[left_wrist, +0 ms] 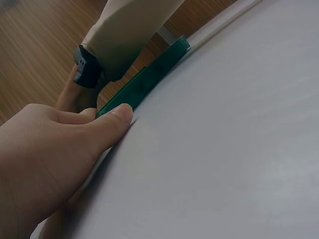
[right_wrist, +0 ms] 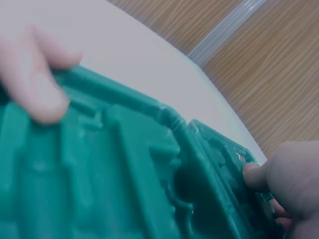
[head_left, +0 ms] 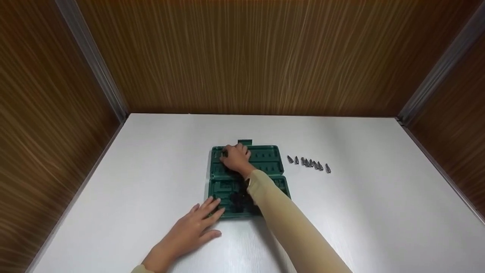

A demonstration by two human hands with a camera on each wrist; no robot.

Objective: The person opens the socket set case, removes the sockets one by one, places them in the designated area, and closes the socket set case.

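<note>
Fingers (head_left: 210, 207) of the left hand (head_left: 188, 232) lying straight and spread, tips resting on the near left corner of the green case (head_left: 265, 161), gripping nothing; thumb in the left wrist view pressing flat against the case's edge where it is meeting the desk (head_left: 360, 212). Fingers of the right hand (head_left: 237, 157) curling down onto the far left part of the opened case, just above the centre of the head frame; whether pinching something small there, impossible to tell, fingertips being hidden and the right wrist view being blurred. Beige sleeve (head_left: 288, 223) running from the lower right of centre up across the near half of the case. Case lying open and flat at the middle of the white desk, far half showing empty moulded slots, near half holding dark pieces (head_left: 238, 201). Row of small grey bits (head_left: 308, 163) lying on the desk just right of the case, apart from both hands. Wood-grain walls (head_left: 265, 57) enclosing the desk on three sides.
</note>
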